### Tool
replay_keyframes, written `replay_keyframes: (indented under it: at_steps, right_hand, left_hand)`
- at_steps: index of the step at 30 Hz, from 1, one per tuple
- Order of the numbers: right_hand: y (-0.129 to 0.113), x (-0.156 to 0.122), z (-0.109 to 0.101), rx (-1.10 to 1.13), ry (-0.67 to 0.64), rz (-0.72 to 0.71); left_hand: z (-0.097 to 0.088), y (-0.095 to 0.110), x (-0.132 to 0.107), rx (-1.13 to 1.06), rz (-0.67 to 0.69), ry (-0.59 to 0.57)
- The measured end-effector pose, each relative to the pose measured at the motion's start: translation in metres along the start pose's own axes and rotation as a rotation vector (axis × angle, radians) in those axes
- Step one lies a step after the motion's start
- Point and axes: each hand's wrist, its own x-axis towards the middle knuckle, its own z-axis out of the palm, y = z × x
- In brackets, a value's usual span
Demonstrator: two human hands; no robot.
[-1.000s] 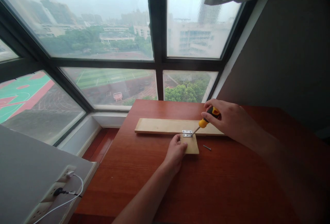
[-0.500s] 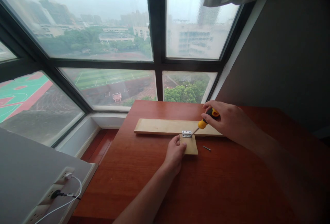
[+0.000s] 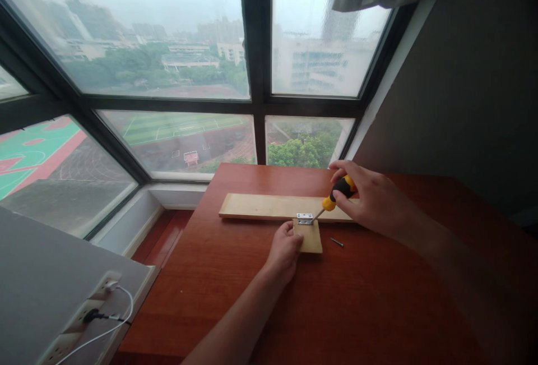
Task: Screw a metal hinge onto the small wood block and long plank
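On the table (image 3: 378, 292), at the dial's centre: block (image 3: 309, 241), small, wooden, gripped at nine o'clock by my left hand (image 3: 286, 248), thumb on top. Hinge (image 3: 305, 218): metal, along the block's twelve o'clock edge. Screwdriver (image 3: 329, 203): handle in my right hand's curled fingers, two o'clock; tip at the hinge, exact contact too small to tell. Screw (image 3: 337, 242): loose, three o'clock. Plank (image 3: 260, 206): beyond, twelve o'clock. Handling, as I judge it: block light, stiff, hardly fragile, apt to twist; hinge probably slick; best hold, the block's side edges, fingers clear of the tip.
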Motion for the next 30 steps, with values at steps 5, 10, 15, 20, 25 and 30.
replay_keyframes:
  at_steps: [5,10,15,20,25,30]
  right_hand:
    - [-0.0015,0.0004,-0.0003,-0.091,-0.016,-0.006]
    - [-0.0007,-0.0007,-0.0017,-0.037,-0.038,-0.023]
    - [-0.0015,-0.0033,-0.0039,-0.011,-0.047,-0.068]
    - [-0.0055,-0.0012,-0.0047,-0.082,-0.060,0.006]
    - [-0.0055,-0.0011,-0.0047,-0.063,-0.054,0.014]
    - [-0.0044,-0.0028,-0.0045,-0.040,-0.042,0.001]
  left_hand:
    - [-0.0003,-0.0004,0.0006,-0.012,0.000,0.001]
    - [-0.0003,0.0002,0.0008,-0.023,-0.007,0.002]
    - [-0.0002,0.0000,0.0008,-0.027,-0.014,0.005]
    - [0.0008,-0.0003,-0.0001,-0.034,-0.021,0.020]
    - [0.0038,0.0016,-0.0043,-0.034,-0.018,0.045]
    - [0.0062,0.0022,-0.0061,-0.030,0.000,0.046]
